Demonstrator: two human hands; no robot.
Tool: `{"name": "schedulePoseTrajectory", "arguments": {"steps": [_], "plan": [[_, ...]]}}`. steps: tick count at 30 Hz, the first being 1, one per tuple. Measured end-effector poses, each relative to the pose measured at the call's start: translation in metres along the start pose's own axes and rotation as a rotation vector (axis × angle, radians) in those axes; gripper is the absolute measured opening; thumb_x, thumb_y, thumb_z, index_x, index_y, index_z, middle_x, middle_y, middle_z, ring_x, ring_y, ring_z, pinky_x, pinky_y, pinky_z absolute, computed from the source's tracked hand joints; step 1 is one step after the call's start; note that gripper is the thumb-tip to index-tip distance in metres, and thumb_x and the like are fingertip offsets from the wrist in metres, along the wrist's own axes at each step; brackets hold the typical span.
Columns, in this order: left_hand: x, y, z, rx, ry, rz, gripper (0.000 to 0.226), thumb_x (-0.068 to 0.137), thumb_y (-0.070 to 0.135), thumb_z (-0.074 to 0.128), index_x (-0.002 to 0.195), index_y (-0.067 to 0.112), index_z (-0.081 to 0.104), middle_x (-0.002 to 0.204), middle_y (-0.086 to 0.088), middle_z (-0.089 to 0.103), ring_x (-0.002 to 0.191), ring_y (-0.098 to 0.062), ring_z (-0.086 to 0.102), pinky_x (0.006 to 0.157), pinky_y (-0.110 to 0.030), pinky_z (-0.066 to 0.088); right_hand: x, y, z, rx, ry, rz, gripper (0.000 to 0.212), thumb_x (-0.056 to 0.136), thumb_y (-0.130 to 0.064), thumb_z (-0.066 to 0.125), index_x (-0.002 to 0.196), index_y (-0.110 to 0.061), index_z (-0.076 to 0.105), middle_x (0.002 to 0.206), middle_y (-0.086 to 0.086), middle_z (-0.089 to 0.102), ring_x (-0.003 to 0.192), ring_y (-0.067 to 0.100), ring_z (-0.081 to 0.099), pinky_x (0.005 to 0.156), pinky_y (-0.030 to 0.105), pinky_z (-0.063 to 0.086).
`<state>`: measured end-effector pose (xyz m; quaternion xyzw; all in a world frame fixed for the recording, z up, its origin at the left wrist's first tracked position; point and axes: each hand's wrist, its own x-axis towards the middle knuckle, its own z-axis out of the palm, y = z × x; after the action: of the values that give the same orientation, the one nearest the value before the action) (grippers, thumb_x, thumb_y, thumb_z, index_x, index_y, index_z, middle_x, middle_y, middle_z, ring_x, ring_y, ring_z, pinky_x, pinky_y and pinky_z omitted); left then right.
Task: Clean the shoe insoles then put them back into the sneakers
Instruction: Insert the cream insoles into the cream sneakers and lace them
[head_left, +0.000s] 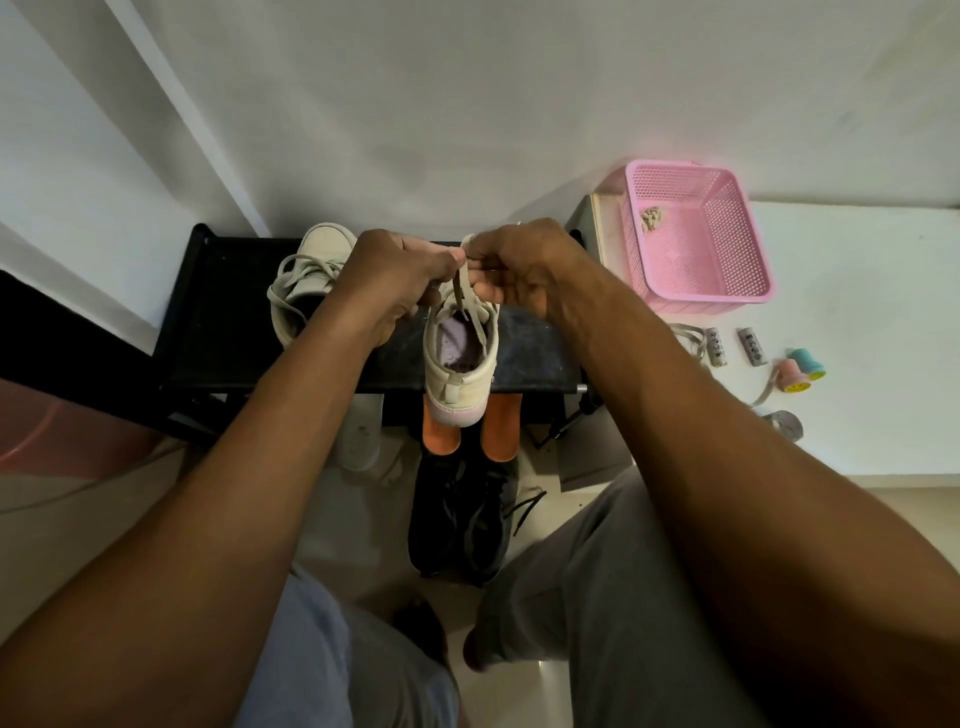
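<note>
A beige sneaker (460, 364) stands on the black stool (218, 322), heel toward me, with a lilac insole (457, 345) showing inside it. My left hand (395, 280) and my right hand (519, 265) meet above its tongue, and each pinches the beige lace (460, 291). The second beige sneaker (306, 275) lies on the stool at the back left, laces loose. Two orange insoles (501, 431) and a white insole (361, 431) lean under the stool's front edge.
A pair of black sneakers (460, 519) sits on the floor between my knees. To the right, a pink basket (727, 270) stands on a white surface beside two small cylinders (732, 348), small pink and teal rollers (800, 369) and a loose lace (685, 338).
</note>
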<state>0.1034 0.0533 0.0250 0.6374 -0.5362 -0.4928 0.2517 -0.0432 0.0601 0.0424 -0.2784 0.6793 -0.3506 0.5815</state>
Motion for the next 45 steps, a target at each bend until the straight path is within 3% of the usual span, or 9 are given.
{"name": "schedulePoseTrajectory", "arguments": {"steps": [7,14,19,26,33,38,40,43,45], "plan": [[-0.003,0.003,-0.002,0.009,-0.026,0.044,0.028,0.090,0.036,0.075,0.108,0.015,0.077,0.069,0.006,0.065,0.034,0.004,0.050,0.036,-0.011,0.035,0.001,0.001,0.000,0.038,0.008,-0.033,0.012,0.093,-0.002,0.069,0.100,0.007,0.068,0.062,0.011,0.063,0.045,0.013,0.058,0.044,0.022,0.053],[-0.003,0.005,-0.004,0.059,-0.018,0.105,0.021,0.081,0.036,0.083,0.091,0.019,0.078,0.063,0.006,0.067,0.039,0.003,0.053,0.041,-0.012,0.039,0.001,0.003,0.000,0.049,-0.014,-0.067,0.016,0.093,-0.008,0.071,0.101,0.005,0.068,0.064,0.010,0.064,0.048,0.014,0.058,0.048,0.022,0.055],[0.003,0.000,-0.002,0.134,0.018,0.148,0.032,0.075,0.047,0.084,0.092,0.021,0.080,0.073,0.002,0.073,0.068,-0.014,0.068,0.064,-0.026,0.050,0.001,0.004,0.001,-0.036,0.011,-0.076,0.011,0.093,-0.013,0.071,0.096,-0.002,0.069,0.073,0.008,0.067,0.055,0.011,0.060,0.049,0.022,0.050],[-0.001,-0.003,0.000,0.203,-0.011,0.161,0.032,0.074,0.049,0.086,0.091,0.022,0.081,0.086,0.003,0.076,0.080,-0.014,0.071,0.080,-0.035,0.059,-0.003,0.003,-0.004,-0.246,0.046,-0.101,0.012,0.088,-0.011,0.071,0.094,-0.001,0.074,0.073,0.007,0.073,0.058,0.013,0.062,0.044,0.020,0.044],[-0.008,0.002,-0.002,0.389,-0.143,0.044,0.019,0.081,0.035,0.084,0.077,0.021,0.071,0.074,-0.001,0.072,0.060,-0.011,0.063,0.057,-0.024,0.045,-0.003,0.001,-0.007,-0.482,-0.124,0.001,0.006,0.089,-0.003,0.070,0.084,-0.003,0.073,0.075,0.009,0.076,0.064,0.013,0.068,0.059,0.022,0.053],[-0.010,-0.002,0.005,0.470,-0.216,-0.026,0.017,0.080,0.023,0.084,0.073,0.018,0.070,0.084,-0.008,0.073,0.079,-0.024,0.070,0.081,-0.039,0.058,-0.005,0.006,-0.006,-0.604,-0.213,0.033,0.008,0.088,-0.004,0.074,0.096,0.000,0.073,0.087,0.012,0.077,0.066,0.012,0.072,0.073,0.024,0.059],[-0.008,-0.009,0.009,0.477,-0.226,-0.036,0.017,0.078,0.025,0.086,0.072,0.019,0.071,0.082,-0.006,0.073,0.075,-0.022,0.067,0.076,-0.035,0.055,-0.005,0.008,-0.005,-0.649,-0.258,0.079,0.009,0.092,-0.005,0.071,0.099,-0.001,0.072,0.090,0.010,0.076,0.067,0.010,0.070,0.076,0.023,0.058],[-0.002,-0.018,0.012,0.538,-0.225,-0.053,0.022,0.072,0.033,0.089,0.079,0.016,0.075,0.085,-0.004,0.074,0.078,-0.020,0.067,0.072,-0.031,0.052,-0.002,0.013,-0.003,-0.711,-0.276,0.106,0.006,0.094,-0.005,0.069,0.097,-0.002,0.072,0.098,0.011,0.076,0.067,0.010,0.068,0.068,0.021,0.058],[0.000,-0.022,0.014,0.572,-0.230,-0.082,0.036,0.067,0.037,0.091,0.089,0.013,0.077,0.089,-0.005,0.075,0.085,-0.023,0.070,0.074,-0.033,0.054,-0.002,0.016,-0.003,-0.770,-0.276,0.119,0.004,0.094,-0.006,0.069,0.092,-0.007,0.072,0.088,0.007,0.073,0.063,0.010,0.065,0.059,0.019,0.054]]}}
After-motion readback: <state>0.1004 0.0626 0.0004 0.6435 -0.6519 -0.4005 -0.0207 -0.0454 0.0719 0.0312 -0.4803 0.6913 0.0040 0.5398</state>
